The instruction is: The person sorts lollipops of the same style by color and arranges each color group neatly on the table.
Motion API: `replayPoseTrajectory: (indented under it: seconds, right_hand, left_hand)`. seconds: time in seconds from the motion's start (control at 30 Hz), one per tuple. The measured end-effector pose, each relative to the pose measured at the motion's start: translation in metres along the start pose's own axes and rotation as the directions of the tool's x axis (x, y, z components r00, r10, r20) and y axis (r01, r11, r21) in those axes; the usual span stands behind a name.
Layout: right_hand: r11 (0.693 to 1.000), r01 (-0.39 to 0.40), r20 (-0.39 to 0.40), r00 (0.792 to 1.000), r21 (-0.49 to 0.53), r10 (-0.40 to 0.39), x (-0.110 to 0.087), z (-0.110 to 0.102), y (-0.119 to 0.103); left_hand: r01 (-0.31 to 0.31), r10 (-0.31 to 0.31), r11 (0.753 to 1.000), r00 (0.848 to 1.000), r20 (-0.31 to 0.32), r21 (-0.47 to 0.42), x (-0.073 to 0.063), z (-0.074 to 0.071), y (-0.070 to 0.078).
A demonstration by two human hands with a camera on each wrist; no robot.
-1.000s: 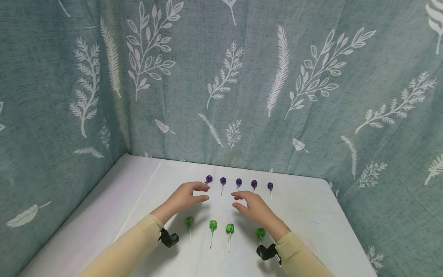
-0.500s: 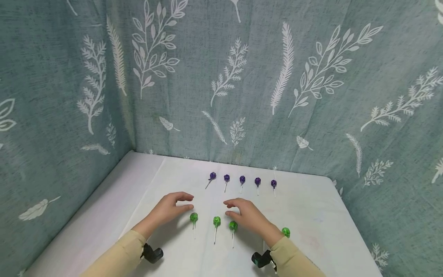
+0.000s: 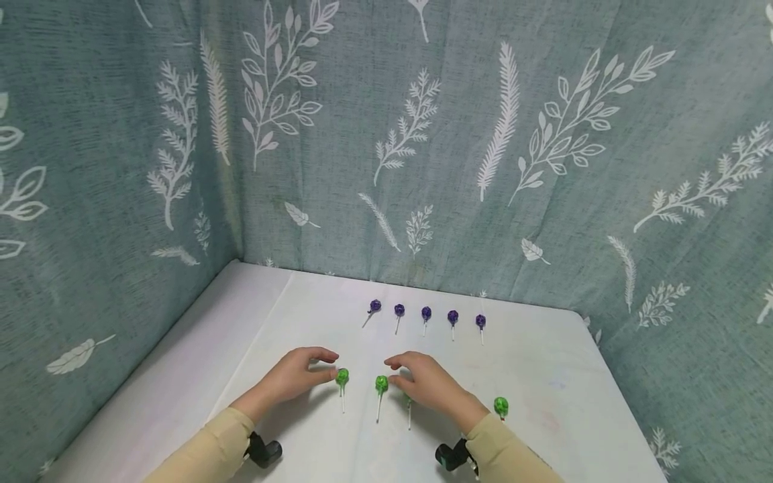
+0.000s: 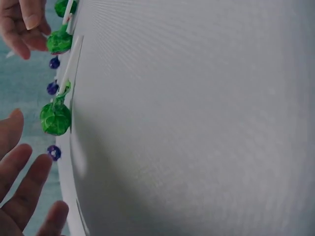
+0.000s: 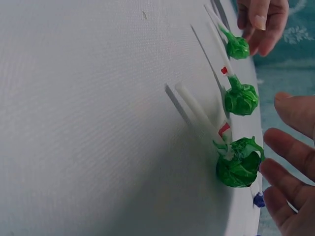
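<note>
Lower ctr of frame: my L hand [image 3: 294, 374] & R hand [image 3: 431, 384], fingers loosely bent, thumbs apart, holding nothing, nr green lollipops [image 3: 381, 383]; purple lollipops [image 3: 426, 312] above.

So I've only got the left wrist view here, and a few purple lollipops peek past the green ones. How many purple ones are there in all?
Observer: Five purple lollipops, in one row across the far part of the white table.

Operator: Copy. Anything green out beyond the right hand?

Observer: Yes, a green lollipop lies to the right of the right hand, apart from the other three.

Operator: Do all the purple sticks point the same way?

Observer: No, the leftmost purple one slants noticeably to the left.
</note>
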State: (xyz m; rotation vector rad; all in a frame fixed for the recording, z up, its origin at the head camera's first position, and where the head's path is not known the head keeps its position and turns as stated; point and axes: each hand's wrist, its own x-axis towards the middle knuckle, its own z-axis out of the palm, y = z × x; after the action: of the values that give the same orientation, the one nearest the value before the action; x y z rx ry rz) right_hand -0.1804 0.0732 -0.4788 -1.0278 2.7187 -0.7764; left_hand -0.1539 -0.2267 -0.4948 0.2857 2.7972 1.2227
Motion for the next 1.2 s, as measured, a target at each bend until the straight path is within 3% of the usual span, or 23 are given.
replayPoseTrajectory:
  seconds: [0.33, 0.63, 0.93, 1.2]
  right_hand:
    - [0.998, 0.000, 0.038, 0.999, -0.063, 0.003, 0.012, 0.007, -0.002]
    - [0.996, -0.016, 0.068, 0.997, -0.091, 0.022, 0.016, 0.012, -0.002]
    - [0.997, 0.000, 0.076, 0.997, -0.079, 0.006, 0.018, 0.012, -0.003]
    - [0.996, -0.012, 0.086, 0.996, -0.093, 0.020, 0.018, 0.009, -0.007]
  left_hand:
    - [-0.004, 0.003, 0.998, 1.000, 0.004, 0.070, 0.003, 0.006, 0.002]
    - [-0.052, 0.055, 0.983, 0.998, -0.013, 0.174, 0.005, 0.009, 0.005]
    - [-0.031, 0.040, 0.976, 0.999, -0.035, 0.218, 0.005, 0.011, 0.010]
    - [-0.051, 0.059, 0.971, 0.998, -0.030, 0.234, 0.007, 0.013, 0.013]
